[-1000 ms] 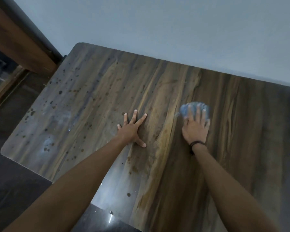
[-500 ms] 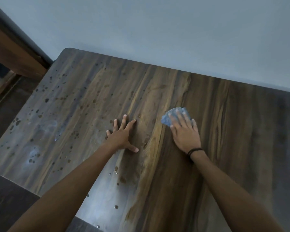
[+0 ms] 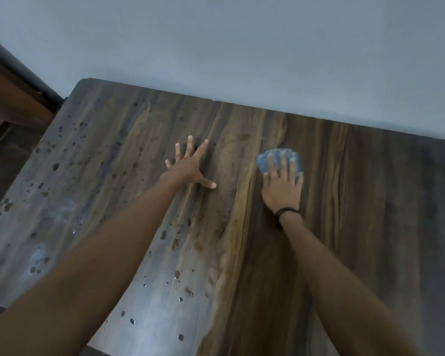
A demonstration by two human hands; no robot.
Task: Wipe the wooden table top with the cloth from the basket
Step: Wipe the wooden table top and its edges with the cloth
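Blue cloth (image 3: 263, 160) was mostly covered by the right hand (image 3: 281, 188). Only its far edge and left corner showed past the fingers, and the folds were too blurred to read. The table top (image 3: 344, 201) ran out of frame at bottom and right. Both forearms (image 3: 100, 253) hid strips of it and were cut off at the lower edge. A wooden frame (image 3: 8, 98) at upper left was cropped; couldn't tell what it was.

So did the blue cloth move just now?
Yes. The cloth, under the right hand, slid farther up the table toward its far edge at the wall, and a little rightward.
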